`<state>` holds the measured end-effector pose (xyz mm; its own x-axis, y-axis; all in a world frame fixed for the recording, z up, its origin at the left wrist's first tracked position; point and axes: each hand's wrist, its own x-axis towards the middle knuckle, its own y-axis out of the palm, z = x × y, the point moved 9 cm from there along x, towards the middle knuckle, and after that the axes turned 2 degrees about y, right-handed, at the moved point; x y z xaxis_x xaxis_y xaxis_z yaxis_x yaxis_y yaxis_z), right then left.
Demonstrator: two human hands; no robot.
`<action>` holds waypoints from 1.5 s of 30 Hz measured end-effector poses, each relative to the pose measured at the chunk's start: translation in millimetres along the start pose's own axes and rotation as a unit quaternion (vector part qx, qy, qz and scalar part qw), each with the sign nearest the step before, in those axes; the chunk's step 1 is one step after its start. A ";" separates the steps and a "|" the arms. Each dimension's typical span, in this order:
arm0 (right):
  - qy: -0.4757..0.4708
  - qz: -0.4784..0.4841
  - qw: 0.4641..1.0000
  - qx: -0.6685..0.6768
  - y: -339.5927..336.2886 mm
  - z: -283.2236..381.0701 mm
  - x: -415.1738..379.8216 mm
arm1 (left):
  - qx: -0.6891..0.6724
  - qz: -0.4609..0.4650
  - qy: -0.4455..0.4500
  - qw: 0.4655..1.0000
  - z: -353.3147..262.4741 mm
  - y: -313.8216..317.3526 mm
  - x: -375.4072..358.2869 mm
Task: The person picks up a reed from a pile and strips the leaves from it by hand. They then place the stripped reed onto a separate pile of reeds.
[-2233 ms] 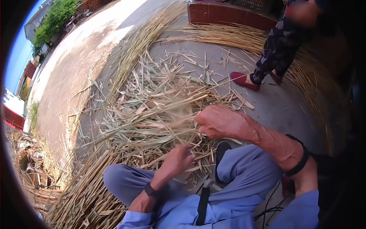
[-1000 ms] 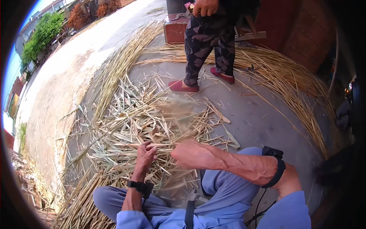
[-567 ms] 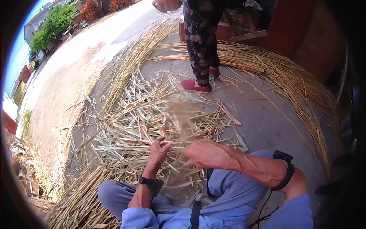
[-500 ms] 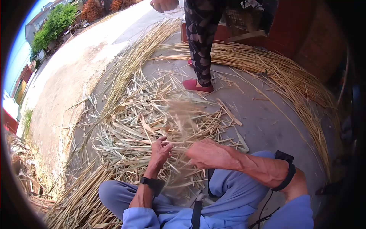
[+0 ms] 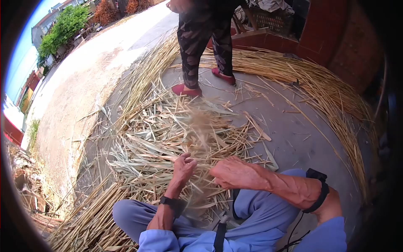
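Note:
Above a heap of cut reed leaves and stalks (image 5: pixel 151 145), my left hand (image 5: pixel 184 169) is held with its fingers curled in. My right hand (image 5: pixel 233 173) is closed like a fist to the right of it, back of the hand up. Thin stalks lie under and between the two hands, but I cannot make out whether either hand grips one. A blurred smear covers the middle of the view just beyond my hands. My crossed legs (image 5: pixel 264 199) are close below them.
A bundle of long stalks (image 5: pixel 90 222) lies by my left knee. More long reeds (image 5: pixel 319 86) curve along the ground at the back and right. Another person (image 5: pixel 193 46) in patterned trousers and red shoes stands beyond the heap. A crate (image 5: pixel 270 21) is behind them.
The other person has stepped to the left, and both of their feet now show. My two hands keep nearly the same closed pose, appearing slightly further right as the view shifts.

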<state>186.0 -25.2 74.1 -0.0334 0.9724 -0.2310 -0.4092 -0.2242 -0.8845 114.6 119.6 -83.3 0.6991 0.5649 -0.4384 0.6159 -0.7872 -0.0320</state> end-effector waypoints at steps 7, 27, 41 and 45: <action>-0.014 0.010 1.000 0.013 0.3 0.5 4.5 | -0.005 0.012 0.003 1.000 1.6 2.3 2.4; -0.080 -0.089 0.992 0.048 -3.0 1.0 -5.8 | -0.042 0.015 0.018 0.999 0.9 1.6 1.1; -0.047 -0.052 0.997 0.040 -2.9 0.1 -2.4 | 0.005 0.031 0.011 0.999 10.5 4.7 7.8; -0.014 0.014 0.999 0.042 -11.7 9.3 3.7 | 0.040 0.024 0.017 0.999 9.2 5.5 7.3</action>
<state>182.2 -18.4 87.4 -0.0716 0.9674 -0.2431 -0.4834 -0.2468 -0.8399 119.7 117.2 -94.9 0.7405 0.5325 -0.4101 0.5506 -0.8305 -0.0843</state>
